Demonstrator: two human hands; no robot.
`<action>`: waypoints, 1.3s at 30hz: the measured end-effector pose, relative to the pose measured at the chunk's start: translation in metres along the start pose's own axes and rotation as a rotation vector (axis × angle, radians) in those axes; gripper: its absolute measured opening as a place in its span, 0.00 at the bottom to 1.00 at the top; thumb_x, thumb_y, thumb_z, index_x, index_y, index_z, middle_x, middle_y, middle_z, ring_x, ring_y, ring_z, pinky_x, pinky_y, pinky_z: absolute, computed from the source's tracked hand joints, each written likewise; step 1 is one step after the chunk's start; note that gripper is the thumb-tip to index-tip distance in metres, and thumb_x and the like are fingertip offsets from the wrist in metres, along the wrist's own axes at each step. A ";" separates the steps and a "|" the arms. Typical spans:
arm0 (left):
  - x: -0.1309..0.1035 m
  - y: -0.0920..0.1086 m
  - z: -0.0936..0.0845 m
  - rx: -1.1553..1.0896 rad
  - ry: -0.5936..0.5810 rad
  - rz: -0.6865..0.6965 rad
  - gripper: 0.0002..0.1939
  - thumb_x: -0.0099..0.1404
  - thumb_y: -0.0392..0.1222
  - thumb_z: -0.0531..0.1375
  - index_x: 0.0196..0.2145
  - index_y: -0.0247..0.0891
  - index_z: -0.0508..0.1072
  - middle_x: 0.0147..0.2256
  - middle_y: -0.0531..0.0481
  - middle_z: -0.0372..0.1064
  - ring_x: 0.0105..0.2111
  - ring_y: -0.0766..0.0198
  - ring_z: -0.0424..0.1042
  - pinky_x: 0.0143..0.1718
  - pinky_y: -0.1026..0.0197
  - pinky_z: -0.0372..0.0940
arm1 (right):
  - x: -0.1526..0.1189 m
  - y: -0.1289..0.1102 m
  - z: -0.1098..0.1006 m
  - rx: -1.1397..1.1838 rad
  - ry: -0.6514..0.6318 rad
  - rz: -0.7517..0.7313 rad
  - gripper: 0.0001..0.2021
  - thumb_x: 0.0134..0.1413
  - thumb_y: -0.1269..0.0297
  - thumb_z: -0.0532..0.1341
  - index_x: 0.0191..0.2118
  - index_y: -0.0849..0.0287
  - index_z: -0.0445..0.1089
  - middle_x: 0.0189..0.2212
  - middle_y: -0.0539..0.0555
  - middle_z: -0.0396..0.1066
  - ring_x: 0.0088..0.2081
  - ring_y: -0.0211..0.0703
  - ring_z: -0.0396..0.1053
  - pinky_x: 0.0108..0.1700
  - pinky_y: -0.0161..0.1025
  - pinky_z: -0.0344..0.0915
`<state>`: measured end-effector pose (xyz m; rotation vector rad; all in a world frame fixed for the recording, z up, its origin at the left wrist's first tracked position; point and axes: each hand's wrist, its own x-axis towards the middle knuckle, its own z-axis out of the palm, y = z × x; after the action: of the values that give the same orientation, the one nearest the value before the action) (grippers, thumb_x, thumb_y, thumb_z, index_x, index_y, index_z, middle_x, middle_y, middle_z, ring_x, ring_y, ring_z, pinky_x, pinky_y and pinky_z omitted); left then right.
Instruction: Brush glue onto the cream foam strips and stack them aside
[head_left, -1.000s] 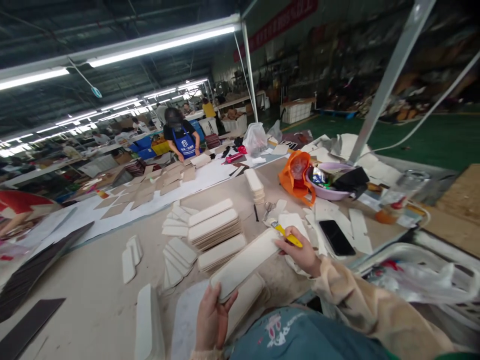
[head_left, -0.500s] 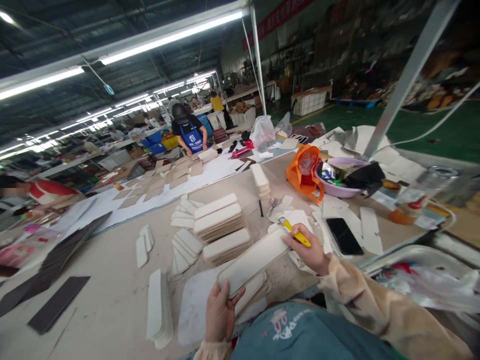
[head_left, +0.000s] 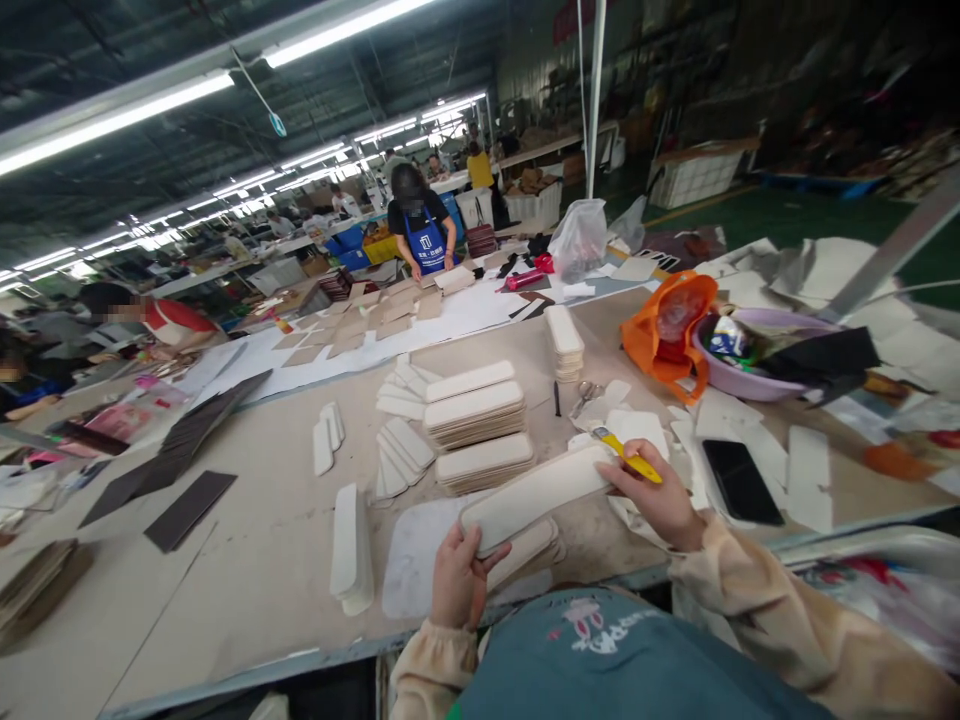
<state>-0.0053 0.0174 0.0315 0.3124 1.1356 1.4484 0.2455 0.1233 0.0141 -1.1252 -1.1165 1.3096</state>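
A long cream strip (head_left: 536,497) with rounded ends is held up between both hands. My left hand (head_left: 459,575) pinches its near left end, thumb on top. My right hand (head_left: 654,487) grips the strip's right end and also holds a yellow-handled tool (head_left: 634,460), its metal tip pointing left. Stacks of similar cream pieces (head_left: 476,410) lie just beyond the strip, with fanned pieces (head_left: 401,458) to their left. Under the strip, more pieces (head_left: 525,552) lie partly hidden. A tall stack (head_left: 351,548) stands left of a pale sheet (head_left: 414,555).
At right are a black phone (head_left: 741,482), an orange bag (head_left: 667,325) and a lilac basin (head_left: 750,380). Scissors (head_left: 585,397) and a small stack (head_left: 564,343) sit ahead. Dark strips (head_left: 191,512) lie left. A person in a blue apron (head_left: 425,240) works across the table.
The view has swung left, so the table and its objects appear shifted right. Both hands still hold the strip, which looks slightly more bowed, and the yellow tool stays in my right hand.
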 end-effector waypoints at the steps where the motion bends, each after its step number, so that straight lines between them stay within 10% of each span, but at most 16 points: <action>1: 0.003 0.002 -0.002 -0.001 -0.002 -0.001 0.17 0.55 0.40 0.64 0.43 0.36 0.69 0.41 0.45 0.72 0.41 0.58 0.72 0.42 0.51 0.71 | 0.001 -0.001 0.003 0.001 -0.014 0.015 0.21 0.41 0.55 0.68 0.34 0.51 0.54 0.23 0.43 0.56 0.23 0.36 0.58 0.26 0.38 0.68; 18: 0.062 0.030 -0.045 0.022 -0.051 -0.133 0.19 0.54 0.38 0.64 0.44 0.37 0.69 0.41 0.46 0.72 0.40 0.59 0.72 0.37 0.54 0.73 | 0.016 0.017 0.059 -0.247 0.119 -0.049 0.15 0.42 0.60 0.61 0.33 0.52 0.52 0.18 0.40 0.49 0.19 0.35 0.51 0.22 0.34 0.52; 39: 0.105 0.036 -0.051 0.061 -0.043 -0.220 0.19 0.54 0.41 0.64 0.44 0.37 0.69 0.42 0.45 0.72 0.38 0.61 0.72 0.35 0.59 0.72 | 0.042 0.043 0.068 -0.424 0.171 -0.029 0.12 0.42 0.68 0.56 0.35 0.53 0.54 0.26 0.44 0.53 0.26 0.38 0.53 0.29 0.36 0.55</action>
<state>-0.0924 0.0927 -0.0094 0.2514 1.1437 1.2107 0.1718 0.1621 -0.0210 -1.4936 -1.3097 0.9546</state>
